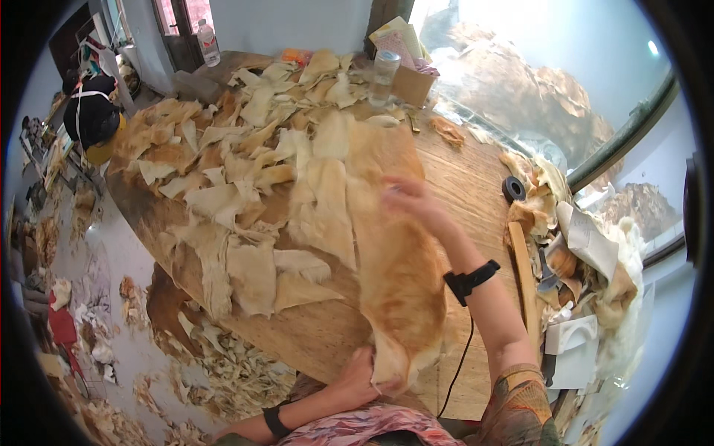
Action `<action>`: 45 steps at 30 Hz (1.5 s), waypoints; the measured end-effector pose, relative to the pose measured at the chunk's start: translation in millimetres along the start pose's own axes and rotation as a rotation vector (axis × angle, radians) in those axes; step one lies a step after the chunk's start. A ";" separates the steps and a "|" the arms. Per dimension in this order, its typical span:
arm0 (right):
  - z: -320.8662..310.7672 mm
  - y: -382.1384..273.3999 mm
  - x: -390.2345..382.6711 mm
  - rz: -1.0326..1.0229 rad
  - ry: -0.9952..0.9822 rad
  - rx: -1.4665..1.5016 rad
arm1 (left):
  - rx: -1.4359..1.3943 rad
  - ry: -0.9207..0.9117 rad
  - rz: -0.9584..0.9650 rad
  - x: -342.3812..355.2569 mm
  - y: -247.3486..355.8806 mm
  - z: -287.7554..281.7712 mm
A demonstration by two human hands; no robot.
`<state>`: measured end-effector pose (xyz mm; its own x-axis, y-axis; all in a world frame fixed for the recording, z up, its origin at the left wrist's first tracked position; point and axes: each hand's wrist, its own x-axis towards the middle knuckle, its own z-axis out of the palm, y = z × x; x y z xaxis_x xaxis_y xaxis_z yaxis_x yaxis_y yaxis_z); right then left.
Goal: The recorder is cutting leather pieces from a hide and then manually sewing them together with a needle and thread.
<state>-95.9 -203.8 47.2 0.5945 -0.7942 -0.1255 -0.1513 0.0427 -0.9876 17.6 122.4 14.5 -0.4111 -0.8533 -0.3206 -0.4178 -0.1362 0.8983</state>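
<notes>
Left hand (357,382) held a tan pelt (401,290) by its near edge, seemingly soft, best gripped there; right hand (418,204) was blurred, grip unclear.

We handle a tan hide (405,286) on a table (472,189)
Our left hand (358,377) grips its end at the near edge; our blurred right hand (418,202) is over it. Pale scraps (251,276) spread toward the left edge; a jar (383,78) stands near the far edge.

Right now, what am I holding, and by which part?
Your left hand holds the fur by its near end; right hand: too blurred to tell.
</notes>
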 end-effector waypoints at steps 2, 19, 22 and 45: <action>-48.0 23.8 15.7 -0.007 0.443 -0.399 | -0.121 0.223 -0.042 -2.6 -2.0 4.9; -101.0 96.4 -32.9 0.090 0.777 0.298 | -0.766 0.137 -0.426 1.3 -46.6 -44.7; -110.0 111.5 -82.9 0.105 1.000 0.472 | -1.115 0.269 -0.239 -5.0 -37.4 -102.1; -28.6 75.2 -292.4 0.191 0.722 -0.373 | -0.589 1.018 -0.176 -64.5 -79.9 -243.9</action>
<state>-303.6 14.3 12.3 -0.1010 -0.9924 -0.0709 -0.5253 0.1137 -0.8433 275.2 65.6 36.8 0.5585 -0.7708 -0.3064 0.1423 -0.2748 0.9509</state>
